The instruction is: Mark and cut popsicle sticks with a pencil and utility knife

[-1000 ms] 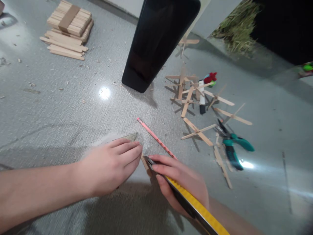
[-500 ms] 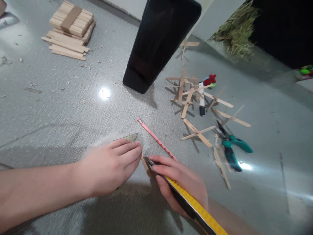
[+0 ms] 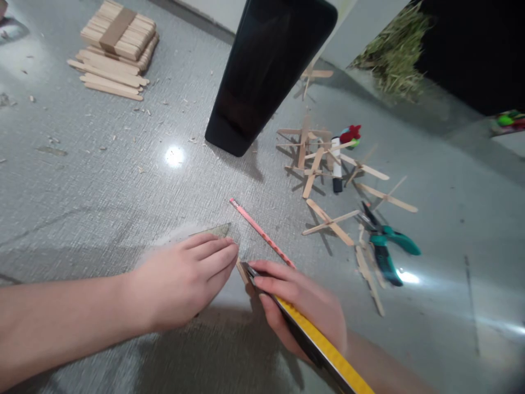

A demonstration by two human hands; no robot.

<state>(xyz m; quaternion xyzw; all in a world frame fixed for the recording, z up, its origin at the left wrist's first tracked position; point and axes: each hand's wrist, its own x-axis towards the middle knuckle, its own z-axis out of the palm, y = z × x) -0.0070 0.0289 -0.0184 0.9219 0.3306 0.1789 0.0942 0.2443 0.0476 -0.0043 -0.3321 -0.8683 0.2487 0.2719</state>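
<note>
right hand closed around a yellow-and-black cutter, its tip at a wooden stick just beside the left hand. left hand palm down, fingers together, over a clear pointed plate; any grip beneath cannot be told. beyond, on the grey textured table: pink pencil, teal-handled pliers, crossed sticks, black slab, banded stick bundle; farther, straw.
</note>
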